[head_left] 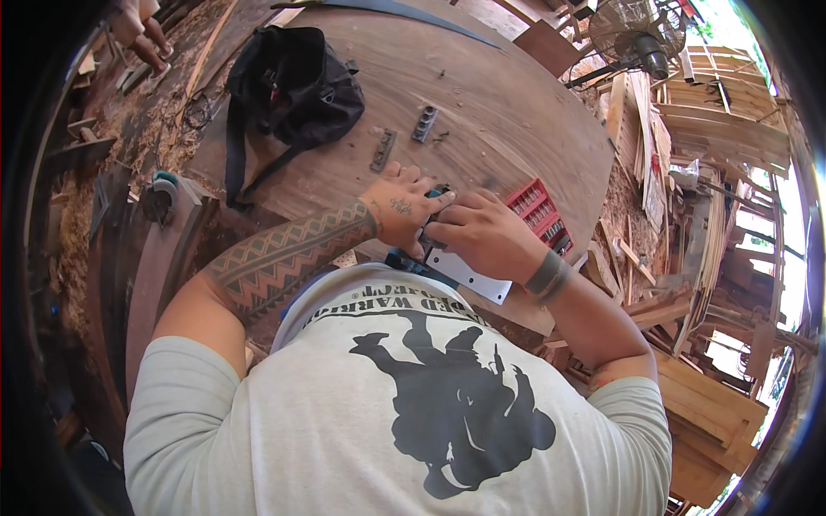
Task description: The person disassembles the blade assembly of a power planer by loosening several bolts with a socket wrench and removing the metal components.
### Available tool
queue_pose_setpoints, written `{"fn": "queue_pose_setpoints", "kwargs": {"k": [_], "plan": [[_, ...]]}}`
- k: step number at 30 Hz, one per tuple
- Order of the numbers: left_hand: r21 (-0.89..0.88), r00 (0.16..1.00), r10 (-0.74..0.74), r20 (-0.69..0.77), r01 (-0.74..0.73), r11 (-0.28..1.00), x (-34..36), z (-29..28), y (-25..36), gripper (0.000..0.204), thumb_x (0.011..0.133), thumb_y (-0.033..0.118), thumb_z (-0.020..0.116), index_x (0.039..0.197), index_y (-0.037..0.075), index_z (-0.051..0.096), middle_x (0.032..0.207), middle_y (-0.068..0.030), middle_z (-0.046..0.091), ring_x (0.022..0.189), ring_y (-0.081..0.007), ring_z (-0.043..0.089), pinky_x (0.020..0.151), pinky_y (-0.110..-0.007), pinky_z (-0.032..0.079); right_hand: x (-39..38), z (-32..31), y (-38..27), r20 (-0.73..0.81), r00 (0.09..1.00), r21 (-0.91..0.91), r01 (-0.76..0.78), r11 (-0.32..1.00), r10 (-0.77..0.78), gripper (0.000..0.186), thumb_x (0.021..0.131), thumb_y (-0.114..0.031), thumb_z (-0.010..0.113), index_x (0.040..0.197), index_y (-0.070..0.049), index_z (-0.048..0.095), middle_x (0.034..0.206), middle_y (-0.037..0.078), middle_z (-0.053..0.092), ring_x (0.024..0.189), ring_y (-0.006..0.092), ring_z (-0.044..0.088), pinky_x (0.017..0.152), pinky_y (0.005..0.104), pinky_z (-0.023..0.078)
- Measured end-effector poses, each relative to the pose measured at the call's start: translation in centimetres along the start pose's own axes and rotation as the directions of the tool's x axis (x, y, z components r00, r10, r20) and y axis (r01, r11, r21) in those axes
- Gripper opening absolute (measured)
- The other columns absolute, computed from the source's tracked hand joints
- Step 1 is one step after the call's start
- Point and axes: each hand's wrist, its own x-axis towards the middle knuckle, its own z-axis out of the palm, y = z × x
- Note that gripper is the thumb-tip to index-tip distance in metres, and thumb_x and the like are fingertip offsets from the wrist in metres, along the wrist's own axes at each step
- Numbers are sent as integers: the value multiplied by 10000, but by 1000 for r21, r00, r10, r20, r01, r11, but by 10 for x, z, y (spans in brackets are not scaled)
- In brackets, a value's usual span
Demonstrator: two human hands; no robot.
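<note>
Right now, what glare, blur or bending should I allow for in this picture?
Head view: daylight burns out white in patches at the right; stacked lumber bows toward the dark rim. Same head view: the right grip looks slightly soft, the pale plate is bright, and the inside of the black bag sinks into shadow.

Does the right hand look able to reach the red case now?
Probably yes: the red case lies close beside the right hand, with nothing visible between them, though that hand looks busy.
</note>
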Motion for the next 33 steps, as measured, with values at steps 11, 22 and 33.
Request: {"fn": "queue_pose_setpoints", "kwargs": {"k": [11, 22, 33], "plan": [[-30, 991, -31, 129, 36, 999, 2, -24, 10, 1198, 728, 661, 955, 1730, 200, 485, 1605, -166, 594, 1519, -360, 482, 1238, -578, 327, -1, -4, -12, 293, 874, 28, -413, 910, 387, 419, 983, -431, 821, 1104, -40, 732, 854, 212, 737, 863, 460, 745, 771, 553, 583], [-4, 1000, -16, 16, 16, 1000, -1, -7, 4, 1129, 727, 663, 942, 1675, 191, 552, 1451, -149, 637, 1373, -339, 522, 1147, -531, 343, -4, -6, 12, 31, 988, -93, 151, 984, -149, 345, 866, -272, 882, 1164, -141, 767, 1060, 45, 746, 1050, 296, 712, 962, 446, 543], [-16, 1000, 0, -11, 0, 1000, -2, -6, 4, 1172, 728, 693, 945, 1699, 187, 526, 1462, -150, 638, 1394, -336, 523, 1153, -521, 333, -8, -10, 27, 176, 982, 91, -87, 992, 70, 407, 865, -339, 912, 1208, -151, 801, 1196, 47, 765, 1191, 294, 700, 1071, 475, 491]]}}
